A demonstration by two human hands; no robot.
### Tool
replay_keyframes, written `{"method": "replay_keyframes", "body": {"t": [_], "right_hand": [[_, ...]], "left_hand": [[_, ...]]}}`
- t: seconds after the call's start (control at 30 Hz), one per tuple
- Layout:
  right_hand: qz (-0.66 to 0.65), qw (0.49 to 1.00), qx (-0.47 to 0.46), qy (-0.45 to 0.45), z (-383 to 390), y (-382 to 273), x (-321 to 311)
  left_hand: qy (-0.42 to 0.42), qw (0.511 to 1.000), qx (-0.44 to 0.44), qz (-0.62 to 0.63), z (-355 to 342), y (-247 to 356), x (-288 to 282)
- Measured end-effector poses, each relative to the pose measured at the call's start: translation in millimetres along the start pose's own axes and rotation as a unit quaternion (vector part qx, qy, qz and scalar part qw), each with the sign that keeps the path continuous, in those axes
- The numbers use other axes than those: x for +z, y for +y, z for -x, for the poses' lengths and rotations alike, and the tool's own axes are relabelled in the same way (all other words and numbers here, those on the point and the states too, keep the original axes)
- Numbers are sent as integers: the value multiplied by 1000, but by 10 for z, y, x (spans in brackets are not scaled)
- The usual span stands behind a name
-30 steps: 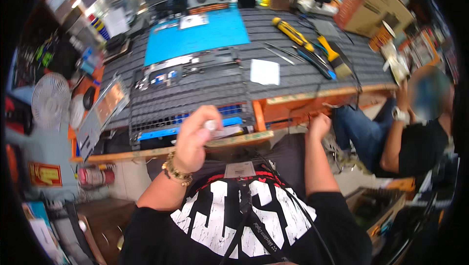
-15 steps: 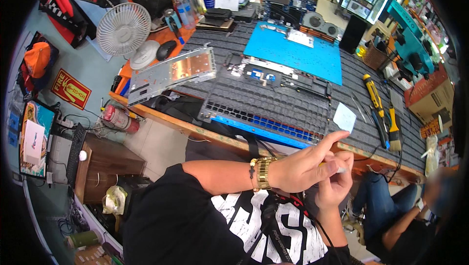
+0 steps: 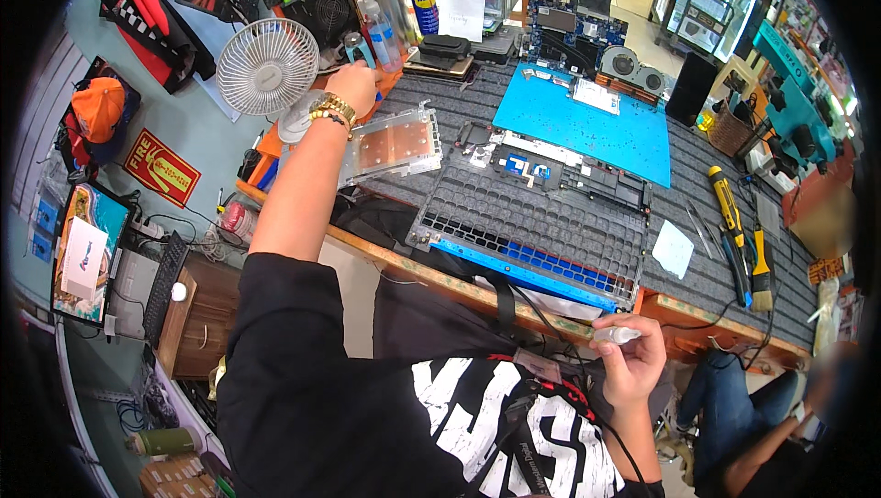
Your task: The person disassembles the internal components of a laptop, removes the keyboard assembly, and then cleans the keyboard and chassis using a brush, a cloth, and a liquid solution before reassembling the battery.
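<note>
My left hand (image 3: 352, 92) reaches far out over the orange surface, beside the white desk fan (image 3: 268, 67) and just below a blue-handled tool (image 3: 358, 46). Its fingertips are hidden, so whether it grips anything does not show. Close to my chest, my right hand (image 3: 635, 365) is closed on a small whitish tube (image 3: 617, 335). Beyond it lies a laptop keyboard frame (image 3: 541, 227) with its keys' grid showing. A silver metal panel with a copper-coloured area (image 3: 390, 147) rests beneath my left forearm's side, and a pale blue-white sheet (image 3: 673, 250) lies right of the keyboard.
A blue mat (image 3: 583, 126) lies behind the keyboard frame, near a circuit board (image 3: 576, 39) and cooling fans (image 3: 633, 71). A yellow screwdriver (image 3: 725, 200) and a brush (image 3: 761, 268) lie to the right. A spray can (image 3: 422, 4) stands at the back. Another person sits at lower right.
My left hand has left my right hand and stretched forward and left to beside the fan. The right hand stays near my chest, now showing the tube. The view has shifted slightly.
</note>
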State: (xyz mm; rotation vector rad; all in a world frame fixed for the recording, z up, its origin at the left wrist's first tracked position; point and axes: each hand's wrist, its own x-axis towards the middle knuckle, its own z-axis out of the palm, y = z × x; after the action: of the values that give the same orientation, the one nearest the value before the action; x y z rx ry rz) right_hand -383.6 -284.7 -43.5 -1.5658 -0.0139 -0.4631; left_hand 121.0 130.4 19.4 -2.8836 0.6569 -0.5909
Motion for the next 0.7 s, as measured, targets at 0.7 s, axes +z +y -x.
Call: {"method": "replay_keyframes", "body": {"t": [0.7], "right_hand": [[161, 978, -77, 110, -389, -182, -194]], "left_hand": [[57, 779, 284, 556, 1213, 3120, -1888]]}}
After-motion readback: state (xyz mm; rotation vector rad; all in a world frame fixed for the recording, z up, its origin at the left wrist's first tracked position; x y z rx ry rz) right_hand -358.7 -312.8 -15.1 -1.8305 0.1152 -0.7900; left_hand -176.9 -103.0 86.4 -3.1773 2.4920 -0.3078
